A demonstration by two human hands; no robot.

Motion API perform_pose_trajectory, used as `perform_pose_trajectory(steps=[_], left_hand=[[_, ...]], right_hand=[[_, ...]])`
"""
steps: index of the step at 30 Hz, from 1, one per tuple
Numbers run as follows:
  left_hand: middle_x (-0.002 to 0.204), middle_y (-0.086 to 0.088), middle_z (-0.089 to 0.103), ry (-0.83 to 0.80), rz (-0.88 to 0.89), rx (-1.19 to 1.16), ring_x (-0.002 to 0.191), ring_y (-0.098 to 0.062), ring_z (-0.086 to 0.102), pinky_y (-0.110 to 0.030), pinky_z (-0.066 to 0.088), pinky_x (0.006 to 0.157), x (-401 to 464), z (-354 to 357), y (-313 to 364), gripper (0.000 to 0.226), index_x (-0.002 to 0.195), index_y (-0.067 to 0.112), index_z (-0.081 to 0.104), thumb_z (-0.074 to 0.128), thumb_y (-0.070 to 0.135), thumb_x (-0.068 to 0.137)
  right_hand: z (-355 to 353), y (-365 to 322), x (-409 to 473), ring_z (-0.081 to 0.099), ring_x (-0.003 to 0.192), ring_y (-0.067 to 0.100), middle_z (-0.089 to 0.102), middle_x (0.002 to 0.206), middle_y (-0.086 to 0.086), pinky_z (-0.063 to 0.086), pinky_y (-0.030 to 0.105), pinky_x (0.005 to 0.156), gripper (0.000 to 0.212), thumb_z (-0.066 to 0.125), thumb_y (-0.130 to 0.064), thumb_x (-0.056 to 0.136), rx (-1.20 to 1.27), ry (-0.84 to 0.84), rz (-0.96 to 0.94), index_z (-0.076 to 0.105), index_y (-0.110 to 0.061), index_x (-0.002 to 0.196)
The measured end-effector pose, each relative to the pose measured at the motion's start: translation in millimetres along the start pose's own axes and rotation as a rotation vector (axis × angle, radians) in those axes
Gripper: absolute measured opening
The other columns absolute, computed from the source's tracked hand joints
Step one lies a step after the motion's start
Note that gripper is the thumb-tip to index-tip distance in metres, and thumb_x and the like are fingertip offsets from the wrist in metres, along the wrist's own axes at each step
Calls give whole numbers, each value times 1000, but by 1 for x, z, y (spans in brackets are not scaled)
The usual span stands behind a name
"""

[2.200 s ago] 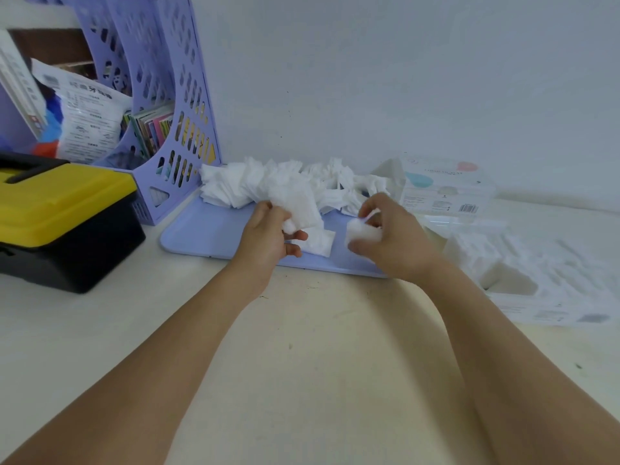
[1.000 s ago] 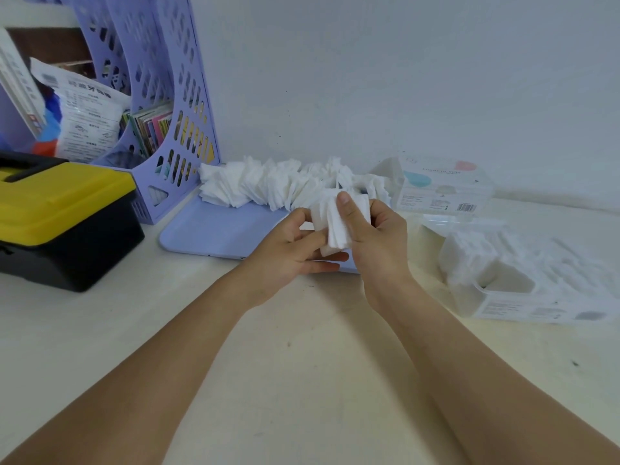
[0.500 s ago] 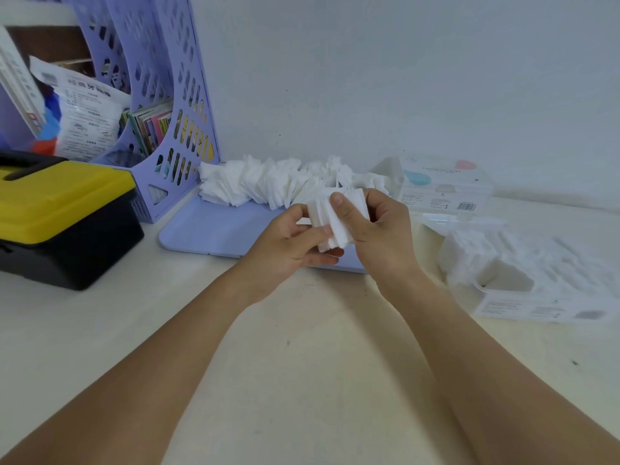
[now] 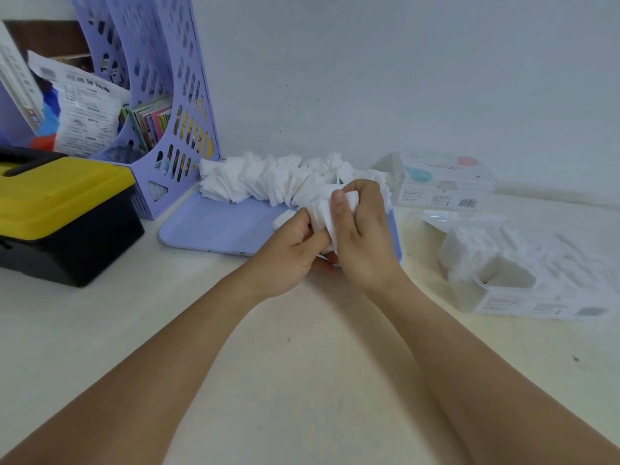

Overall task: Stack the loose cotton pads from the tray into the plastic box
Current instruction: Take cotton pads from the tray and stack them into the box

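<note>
Gripping one small stack of cotton pads [image 4: 323,214], two hands, left [image 4: 288,251], right [image 4: 360,239], over one tray [image 4: 214,229]

body: two bare forearms | hands [image 4: 335,243]: bare, no gloves | sleeves: none in view | nails: short

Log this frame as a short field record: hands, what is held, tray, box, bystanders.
left hand: left hand grips small bundle of white cotton pads
right hand: right hand pinches the same bundle
tray: flat lilac plastic tray, row of loose pads along its back
box: clear plastic box, partly filled, at right
bystanders: yellow-lidded black toolbox
</note>
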State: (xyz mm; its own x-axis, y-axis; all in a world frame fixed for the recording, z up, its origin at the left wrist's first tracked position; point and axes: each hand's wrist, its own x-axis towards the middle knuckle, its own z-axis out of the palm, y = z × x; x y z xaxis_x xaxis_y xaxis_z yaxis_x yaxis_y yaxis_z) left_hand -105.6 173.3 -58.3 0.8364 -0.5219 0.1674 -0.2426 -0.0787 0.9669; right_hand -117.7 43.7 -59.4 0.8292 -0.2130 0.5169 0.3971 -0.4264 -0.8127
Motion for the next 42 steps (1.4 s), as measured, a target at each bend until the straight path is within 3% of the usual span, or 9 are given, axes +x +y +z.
perform_pose_trajectory(steps=[7, 10, 14, 17, 21, 24, 31, 37, 42], left_hand=[[121, -4, 73, 76, -143, -86, 112, -19, 68, -37, 55, 93, 3, 0, -4, 36, 119, 26, 67, 33, 36, 107], [134, 4, 66, 51, -95, -128, 121, -9, 63, -28, 54, 97, 2, -1, 1, 38, 138, 29, 53, 36, 43, 107], [108, -7, 67, 165, -73, -219, 81, -15, 70, -33, 62, 72, 4, -16, 3, 29, 133, 17, 51, 44, 27, 107], [102, -3, 62, 366, -80, -269, 72, -14, 62, -30, 60, 66, 9, -34, 2, 20, 124, 22, 52, 45, 29, 107], [123, -3, 61, 497, -82, -313, 98, -20, 66, -30, 61, 75, 15, -50, -5, 20, 127, 23, 49, 42, 29, 108], [131, -6, 58, 530, -112, -269, 104, -21, 64, -32, 59, 79, 16, -54, -12, 22, 128, 22, 46, 41, 31, 109], [122, 6, 55, 600, -108, -189, 112, -17, 60, -28, 58, 78, 19, -59, -16, 19, 124, 22, 44, 43, 32, 107], [115, 7, 63, 593, -83, -164, 103, -11, 64, -27, 59, 75, 16, -56, -17, 18, 117, 16, 54, 56, 27, 103], [115, -4, 73, 477, -91, -315, 106, -15, 71, -29, 60, 76, 12, -39, -10, 25, 119, 9, 66, 66, 19, 97]], right_hand=[[8, 0, -8, 66, 109, 21, 65, 120, 5, 54, 50, 94, 54, 38, -60, 94, 174, -69, 190, 37, -27, 137], [9, -5, -8, 63, 117, 10, 64, 128, 0, 53, 38, 101, 42, 32, -52, 105, 258, -210, 276, 40, -30, 140], [-5, -21, 7, 63, 111, 4, 63, 116, -11, 53, 28, 94, 48, 23, -54, 106, 514, -175, 449, 51, -31, 135], [-18, -12, 21, 58, 113, 8, 64, 117, -9, 46, 34, 103, 33, 43, -41, 105, 73, -51, 291, 62, -19, 122], [-14, 4, 33, 61, 85, 23, 64, 90, 7, 44, 31, 76, 33, 61, -40, 96, -438, -389, 307, 64, -7, 89], [2, 9, 38, 40, 64, 20, 40, 63, 3, 30, 33, 62, 51, 65, -43, 93, -541, -517, 309, 35, -15, 63], [17, 14, 47, 51, 65, 17, 51, 67, -1, 40, 28, 62, 41, 76, -39, 84, -510, -523, 432, 46, -18, 66], [-12, -2, 32, 50, 68, 14, 63, 77, 3, 41, 27, 59, 31, 76, -23, 89, 86, -283, 501, 63, 5, 96], [-34, -15, 22, 53, 68, 11, 64, 83, 0, 44, 22, 59, 13, 65, -28, 97, 611, -271, 609, 67, -15, 100]])
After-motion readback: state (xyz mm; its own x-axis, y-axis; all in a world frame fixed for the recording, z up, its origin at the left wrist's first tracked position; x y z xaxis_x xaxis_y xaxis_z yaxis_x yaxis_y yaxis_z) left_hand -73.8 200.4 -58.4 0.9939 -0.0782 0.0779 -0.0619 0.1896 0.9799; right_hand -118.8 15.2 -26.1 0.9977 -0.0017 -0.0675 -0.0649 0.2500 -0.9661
